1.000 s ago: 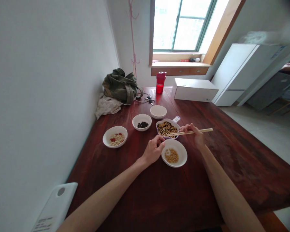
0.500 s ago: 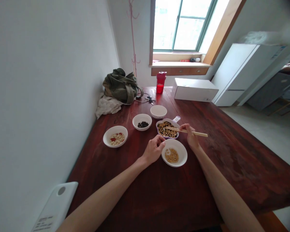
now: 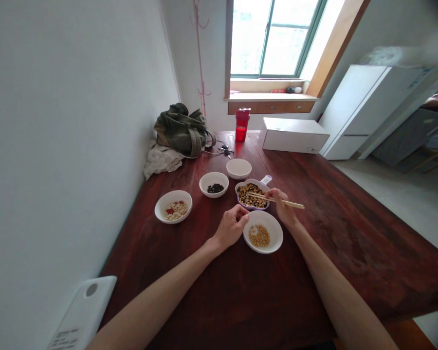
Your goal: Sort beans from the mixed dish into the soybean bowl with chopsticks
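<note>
My right hand (image 3: 282,205) holds a pair of wooden chopsticks (image 3: 294,204), their tips in a mix of light and dark beans. That mix fills a purple-rimmed dish (image 3: 268,180) with a short handle. Nearer to me stands a white bowl (image 3: 275,224) with yellow soybeans (image 3: 260,236) at its bottom. My left hand (image 3: 235,222) is closed at this bowl's left rim, thumb and finger against the edge, close to the dish. To the left, one white bowl (image 3: 202,181) contains black beans (image 3: 215,188), and another (image 3: 160,209) holds pale slices with red pieces (image 3: 175,210).
A further white bowl (image 3: 239,167) sits behind the dish. Toward the back of the dark red table (image 3: 211,282) are a green bag (image 3: 180,131), a pale cloth (image 3: 162,160), keys (image 3: 226,151), a red bottle (image 3: 242,125) and a white box (image 3: 294,135). A wall borders the left.
My right hand and the chopsticks have shifted a little to the left over the dish. The left hand stays at the soybean bowl's rim.
</note>
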`<state>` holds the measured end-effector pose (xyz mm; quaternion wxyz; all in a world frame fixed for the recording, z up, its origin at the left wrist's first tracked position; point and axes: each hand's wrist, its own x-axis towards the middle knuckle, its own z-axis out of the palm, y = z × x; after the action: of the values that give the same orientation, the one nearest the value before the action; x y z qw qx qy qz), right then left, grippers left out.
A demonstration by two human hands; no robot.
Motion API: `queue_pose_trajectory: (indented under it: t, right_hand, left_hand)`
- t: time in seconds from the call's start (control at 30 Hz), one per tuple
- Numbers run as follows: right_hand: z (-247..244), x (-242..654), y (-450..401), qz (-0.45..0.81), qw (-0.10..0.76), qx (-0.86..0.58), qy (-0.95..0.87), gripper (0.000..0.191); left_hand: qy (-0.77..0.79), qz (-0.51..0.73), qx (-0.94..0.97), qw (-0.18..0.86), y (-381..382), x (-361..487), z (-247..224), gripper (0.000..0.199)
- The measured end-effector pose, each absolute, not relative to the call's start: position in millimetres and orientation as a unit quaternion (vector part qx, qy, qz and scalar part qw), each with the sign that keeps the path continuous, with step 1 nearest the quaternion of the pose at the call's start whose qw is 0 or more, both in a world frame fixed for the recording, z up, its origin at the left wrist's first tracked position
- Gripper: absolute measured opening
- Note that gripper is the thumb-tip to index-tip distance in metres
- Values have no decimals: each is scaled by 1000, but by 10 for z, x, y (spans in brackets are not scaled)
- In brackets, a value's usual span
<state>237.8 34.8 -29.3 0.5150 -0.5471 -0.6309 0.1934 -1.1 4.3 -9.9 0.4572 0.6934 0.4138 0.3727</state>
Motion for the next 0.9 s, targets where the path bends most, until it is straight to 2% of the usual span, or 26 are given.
queue_pose_trajectory:
  t: [0.9]
  right_hand:
    - [-298,2331,310,163,492,-555,-650,56]
  left_hand:
    - [387,358,720,451,1,-25,-54,18]
